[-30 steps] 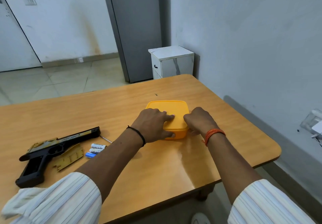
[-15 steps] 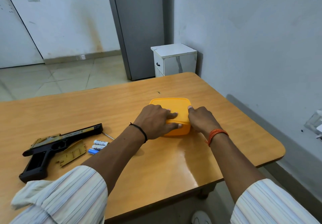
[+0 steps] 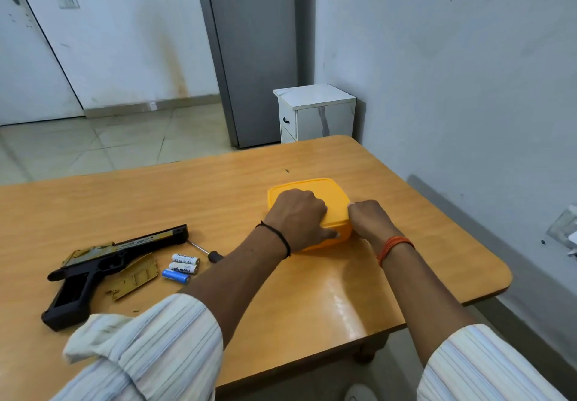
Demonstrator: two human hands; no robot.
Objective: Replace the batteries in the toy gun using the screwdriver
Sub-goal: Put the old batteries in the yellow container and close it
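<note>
White walls, tiled floor, wooden table, small cabinet.

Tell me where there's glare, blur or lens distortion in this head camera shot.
Head view: a bright glare streak lies on the wooden table nearer than the yellow container; the left striped sleeve is blurred, while the batteries stay sharp enough to show print; the wide angle bows the door frame and grey cabinet; both hands cast only soft shadows.
</note>
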